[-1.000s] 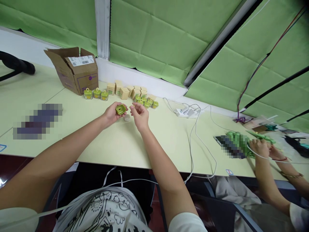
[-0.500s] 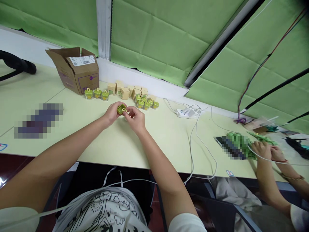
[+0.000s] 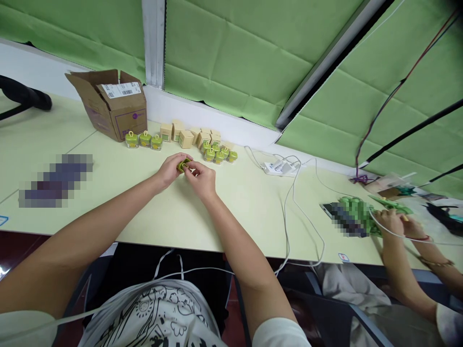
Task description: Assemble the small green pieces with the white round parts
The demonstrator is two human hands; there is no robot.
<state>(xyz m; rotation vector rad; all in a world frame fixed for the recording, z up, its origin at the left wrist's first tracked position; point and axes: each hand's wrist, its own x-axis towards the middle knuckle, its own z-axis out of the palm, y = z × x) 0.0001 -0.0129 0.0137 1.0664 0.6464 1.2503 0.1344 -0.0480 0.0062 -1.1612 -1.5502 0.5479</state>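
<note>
My left hand (image 3: pixel 171 169) is closed around a small green lid (image 3: pixel 182 165), which looks hollow on the side facing me. My right hand (image 3: pixel 202 179) pinches at the lid's opening, where a pale yellow loop showed a moment ago; the fingertips now largely cover the loop. Both hands are held above the table, close together. Beyond them stand small clear containers with green lids and yellow loops: a row of three (image 3: pixel 145 140) on the left and a cluster (image 3: pixel 219 155) on the right. Several small cream-coloured boxes (image 3: pixel 185 139) stand between and behind these.
An open cardboard box (image 3: pixel 115 108) stands at the back left. White cables run from a power strip (image 3: pixel 278 168) across the table (image 3: pixel 249 217). To the right, a co-worker's hands (image 3: pixel 396 224) handle something beside green items (image 3: pixel 352 209). A blurred-out patch lies at the left.
My right fingers have moved in closer to the lid and now cover the yellow loop. The lid has tilted slightly in my left hand. The view has shifted a little.
</note>
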